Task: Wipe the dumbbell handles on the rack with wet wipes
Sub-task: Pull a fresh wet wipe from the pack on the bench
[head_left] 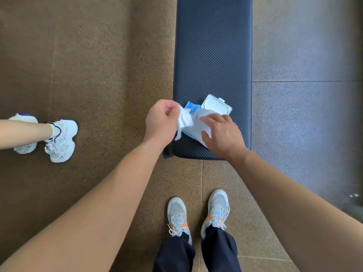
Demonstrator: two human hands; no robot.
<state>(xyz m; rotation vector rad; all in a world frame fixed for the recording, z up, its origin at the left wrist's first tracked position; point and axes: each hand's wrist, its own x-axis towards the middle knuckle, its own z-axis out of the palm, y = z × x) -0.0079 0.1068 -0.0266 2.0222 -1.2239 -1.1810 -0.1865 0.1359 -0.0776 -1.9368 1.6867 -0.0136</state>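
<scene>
Crumpled white wet wipe [184, 120] at centre frame, pinched between thumb and fingertips of left hand [160, 124], apparently trailing from blue-and-white soft wipes pack [191, 106] with white flip lid [216, 105] open. Right hand [224, 134] just right of wipe, fingers fairly straight, pressing pack flat, gripping nothing. Pack on near end of dark ribbed padded bench [212, 55]. Judged stage: fetching wipe only; dumbbells and rack out of view, all wiping left.
</scene>
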